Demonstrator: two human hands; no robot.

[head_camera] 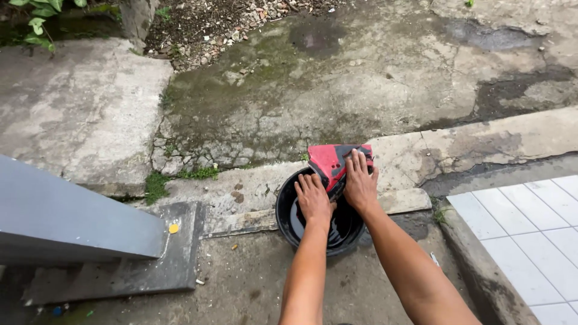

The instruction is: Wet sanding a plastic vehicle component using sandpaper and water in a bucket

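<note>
Hands are working at frame centre — left hand (313, 198) and right hand (360, 183) fingers are grasping a red-and-black cloth (330, 161) over a black bucket (288, 219), catching drips.

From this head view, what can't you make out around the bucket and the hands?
- Red and black item: its kind is unclear; the right hand covers part of it, and its lower end dips behind the rim.
- Black bucket: contents too dark to tell; the left hand and both forearms hide the middle.
- Left hand's palm side: hidden, so any grip is unclear.
- White tiles: cut off by the right edge.
</note>
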